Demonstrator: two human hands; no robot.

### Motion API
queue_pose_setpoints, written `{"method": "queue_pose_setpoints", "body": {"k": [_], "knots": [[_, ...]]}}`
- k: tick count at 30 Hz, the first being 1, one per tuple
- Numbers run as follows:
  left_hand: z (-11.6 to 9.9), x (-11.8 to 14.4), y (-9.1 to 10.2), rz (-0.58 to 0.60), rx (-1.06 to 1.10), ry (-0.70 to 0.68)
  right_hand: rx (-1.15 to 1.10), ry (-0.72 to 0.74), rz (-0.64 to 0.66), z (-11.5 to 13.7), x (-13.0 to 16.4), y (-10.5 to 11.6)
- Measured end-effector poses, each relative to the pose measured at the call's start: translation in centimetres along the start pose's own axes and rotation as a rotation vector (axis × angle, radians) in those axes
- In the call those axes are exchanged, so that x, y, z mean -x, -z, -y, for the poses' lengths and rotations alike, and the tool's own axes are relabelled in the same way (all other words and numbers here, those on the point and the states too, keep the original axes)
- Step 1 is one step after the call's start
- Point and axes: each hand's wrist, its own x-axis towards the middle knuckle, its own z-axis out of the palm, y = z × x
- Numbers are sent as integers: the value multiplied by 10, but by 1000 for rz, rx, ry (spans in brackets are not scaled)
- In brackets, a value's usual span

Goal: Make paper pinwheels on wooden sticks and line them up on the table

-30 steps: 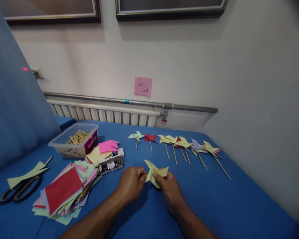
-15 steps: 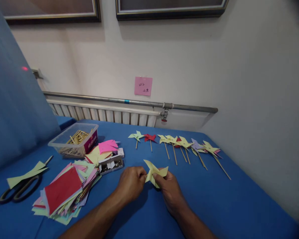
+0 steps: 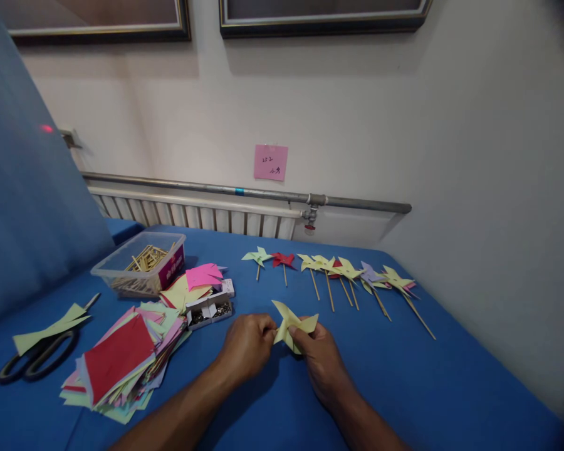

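Observation:
A pale yellow paper pinwheel is held up above the blue tabletop, its blades folded in toward the middle. My right hand grips it from the right, thumb pressed on its centre. On the other side, my left hand is closed close against the pinwheel's left edge. A short tan bit of a wooden stick shows between that fist and the paper; most of the stick is hidden inside the fist. Left of my hands stands a small white box of shiny metal pins.
A clear plastic tub of wooden sticks sits at the back left. Nearer lie coloured paper sheets, pink cut paper and black-handled scissors under pale green paper. Several finished pinwheels on sticks line the back right.
Almost nothing differs. The pinwheel and my right hand have shifted very slightly right; both hands keep the same hold.

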Motion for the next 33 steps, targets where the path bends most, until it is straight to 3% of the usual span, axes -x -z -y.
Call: {"method": "queue_pose_setpoints", "body": {"k": [33], "knots": [[0,2,-4,-53,-78,-11,87,32,-18,5,1,-3]]}}
